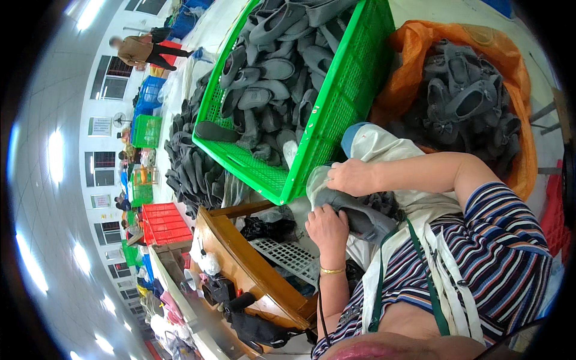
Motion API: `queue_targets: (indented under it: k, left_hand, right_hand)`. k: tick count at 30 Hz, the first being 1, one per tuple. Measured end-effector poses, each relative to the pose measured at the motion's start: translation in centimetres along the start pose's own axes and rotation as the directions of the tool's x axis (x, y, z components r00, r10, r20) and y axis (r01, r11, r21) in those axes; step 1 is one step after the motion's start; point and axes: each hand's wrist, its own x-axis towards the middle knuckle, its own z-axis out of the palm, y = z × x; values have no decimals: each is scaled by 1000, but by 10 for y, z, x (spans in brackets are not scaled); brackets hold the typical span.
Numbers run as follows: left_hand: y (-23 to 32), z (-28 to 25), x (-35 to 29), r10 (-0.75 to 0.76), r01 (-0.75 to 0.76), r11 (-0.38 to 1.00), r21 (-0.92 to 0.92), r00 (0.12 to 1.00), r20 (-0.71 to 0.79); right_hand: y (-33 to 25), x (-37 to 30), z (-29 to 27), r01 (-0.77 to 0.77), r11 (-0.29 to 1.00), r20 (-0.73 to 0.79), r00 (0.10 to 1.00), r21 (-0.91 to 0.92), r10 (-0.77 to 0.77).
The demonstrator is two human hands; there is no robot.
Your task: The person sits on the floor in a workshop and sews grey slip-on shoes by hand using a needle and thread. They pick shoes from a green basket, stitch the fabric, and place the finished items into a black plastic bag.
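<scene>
A grey fabric shoe [367, 223] lies over my lap with its opening toward me. My left hand [327, 229], with a gold bracelet at the wrist, is closed on the shoe's edge, its fingers bent over the side. Just beyond it, my right hand [351, 177] is closed with curled fingers above the shoe's far part. What its fingertips hold, if anything, is hidden. More dark grey material [389, 203] bunches up behind the shoe. Pale cloth [390, 147] covers my legs beneath both hands.
A green plastic basket [336, 120] full of grey shoes stands tilted close ahead. To the right is an orange sack [522, 132] of grey shoes. A wooden table [258, 258] stands at left, a white perforated crate [285, 258] beside it. Farther off, a person [137, 50] is standing.
</scene>
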Motion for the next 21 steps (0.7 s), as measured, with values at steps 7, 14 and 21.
queue_targets:
  k: [7,14,21]
  left_hand:
    - [0,19,-2,11,-8,995,97,999,-30]
    - [-13,35,6,52,-16,988,155,972,-228]
    - [-25,-6,33,173,-160,985,66,917,-359]
  right_hand:
    - [-11,-2,9,-87,976,21,996,200,85]
    - [-52,-8,2,-245,884,-82,950,398,300]
    - [-74,-28,-51,-170,919,-300,910,356,285]
